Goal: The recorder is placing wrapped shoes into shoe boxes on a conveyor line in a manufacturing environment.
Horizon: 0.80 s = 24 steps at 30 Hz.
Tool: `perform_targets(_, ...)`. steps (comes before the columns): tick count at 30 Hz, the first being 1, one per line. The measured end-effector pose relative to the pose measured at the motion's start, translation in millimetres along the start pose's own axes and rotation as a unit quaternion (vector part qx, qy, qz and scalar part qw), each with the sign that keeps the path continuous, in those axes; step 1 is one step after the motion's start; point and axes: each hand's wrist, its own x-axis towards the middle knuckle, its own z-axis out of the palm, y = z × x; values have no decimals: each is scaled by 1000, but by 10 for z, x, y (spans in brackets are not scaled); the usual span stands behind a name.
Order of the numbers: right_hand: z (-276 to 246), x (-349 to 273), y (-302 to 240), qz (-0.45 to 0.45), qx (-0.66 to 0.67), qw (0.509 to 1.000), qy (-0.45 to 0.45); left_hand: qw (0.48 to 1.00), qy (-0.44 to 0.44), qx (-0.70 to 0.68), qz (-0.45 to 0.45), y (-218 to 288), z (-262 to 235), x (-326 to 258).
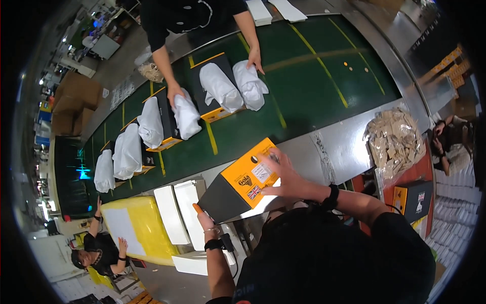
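I am holding a box (240, 185), black with an orange end, tilted up just beside the near edge of the green belt (314, 86). My left hand (206, 219) is propping its lower black corner from beneath, thumb up against the side; I cannot tell how the other fingers are lying, since the box is hiding them. My right hand (283, 175) is lying over the orange end, fingers spread wide and flat across the labels, not pinching anything.

The box is looking like stiff cardboard, light enough for two hands to be tipping it easily, its printed faces probably a little slick, and its corners likely to dent under a hard knock. I am judging the best hold to be on two opposite ends, palms pressing inward, as I am doing now.

On the belt I am counting four open boxes, with six white wrapped bundles (220, 87) lying in or beside them. A person across the belt is touching two of the bundles. A bag of brown paper pieces (395, 142) is sitting to my right.
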Motion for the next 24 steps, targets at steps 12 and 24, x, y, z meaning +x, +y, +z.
perform_targets(12,226,177,6,-96,14,984,151,991,-52,-118,-19,-7,-36,42)
perform_targets(24,276,229,-80,-82,43,983,159,995,-16,-95,0,72,-62,-37)
